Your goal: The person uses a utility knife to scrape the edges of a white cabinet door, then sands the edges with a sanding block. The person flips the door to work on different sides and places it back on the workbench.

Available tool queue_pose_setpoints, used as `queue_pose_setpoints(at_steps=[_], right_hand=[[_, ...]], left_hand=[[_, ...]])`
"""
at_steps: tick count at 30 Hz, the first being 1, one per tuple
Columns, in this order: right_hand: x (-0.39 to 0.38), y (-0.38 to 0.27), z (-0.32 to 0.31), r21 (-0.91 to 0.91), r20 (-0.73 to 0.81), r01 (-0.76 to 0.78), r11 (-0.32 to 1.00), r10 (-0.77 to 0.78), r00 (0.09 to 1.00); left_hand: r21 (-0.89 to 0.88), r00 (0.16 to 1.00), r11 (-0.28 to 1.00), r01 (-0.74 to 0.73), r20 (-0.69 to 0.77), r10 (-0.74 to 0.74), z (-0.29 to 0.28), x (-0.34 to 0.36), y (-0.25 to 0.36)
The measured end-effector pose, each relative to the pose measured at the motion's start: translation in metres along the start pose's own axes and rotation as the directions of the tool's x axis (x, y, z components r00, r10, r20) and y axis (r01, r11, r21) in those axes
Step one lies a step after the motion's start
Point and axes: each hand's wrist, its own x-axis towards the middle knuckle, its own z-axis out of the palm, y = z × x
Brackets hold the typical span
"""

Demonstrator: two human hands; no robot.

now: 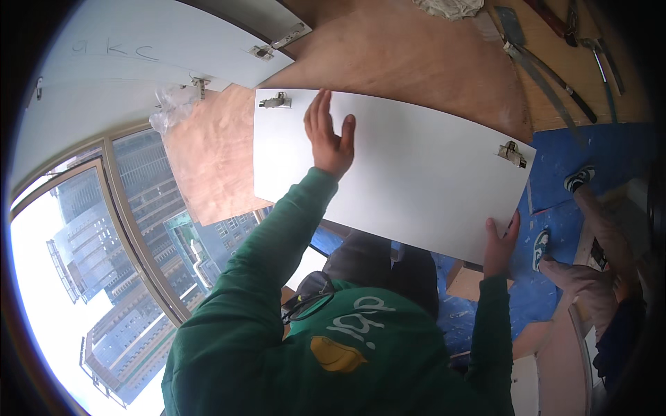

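Observation:
A white cabinet door (409, 166) with two metal hinges lies across the wooden board in front of me. One hinge (275, 100) sits by its far left corner, the other hinge (512, 154) by its right end. My left hand (329, 139) is over the door's left half, fingers stretched and thumb apart, with the fingertips at the far edge; nothing is in it. At the near right corner my right hand (501, 246) grips the door's edge, thumb on the upper face and fingers partly hidden.
More white panels (166, 41) with hinges stand at the far left beside clear plastic wrap (172, 107). Several hand tools, including a hammer (600, 66), lie on the far right of the board (416, 55). Blue floor sheeting (555, 166) and another person's legs (583, 277) are at right; a window (104, 263) is left.

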Motion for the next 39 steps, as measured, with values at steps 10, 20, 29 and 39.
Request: queue_pose_setpoints(at_steps=[10,20,29,39], right_hand=[[0.047,-0.005,0.018,-0.139,-0.155,0.037,0.990,-0.059,0.986],[0.064,-0.008,0.022,-0.052,-0.181,0.005,0.999,-0.014,0.983],[0.056,-0.060,0.025,-0.223,-0.228,0.098,0.970,-0.150,0.962],[0.131,-0.136,0.049,-0.302,-0.043,0.224,0.927,-0.248,0.968]], left_hand=[[0.313,0.766,0.710,0.631,-0.103,-0.635,-0.096,-0.020,-0.198],[0.300,0.635,0.596,0.745,-0.044,-0.771,-0.099,-0.006,-0.189],[0.277,0.632,0.607,0.745,-0.005,-0.775,-0.114,-0.011,-0.196],[0.063,0.462,0.460,0.886,-0.037,-0.886,-0.127,-0.039,-0.180]])
